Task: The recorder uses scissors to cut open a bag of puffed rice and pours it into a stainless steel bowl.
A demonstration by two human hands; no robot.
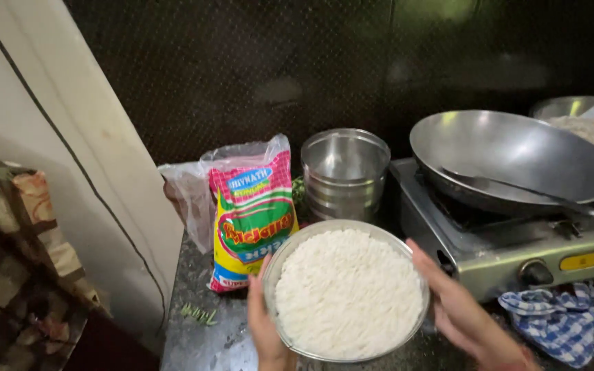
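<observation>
Sitting at the counter's (201,343) right end, a gas stove (517,257) carries a wide empty wok (510,154) with a spatula (517,187) resting inside, handy for cooking. Near the front edge, both hands cup a steel bowl (348,292) heaped with white rice: left hand (264,328) and right hand (452,306) grasp opposite rims, probably steadying it. Behind stand a rice packet (252,220) and stacked steel tins (345,172); a checked cloth (565,319) lies below the stove's knob.
</observation>
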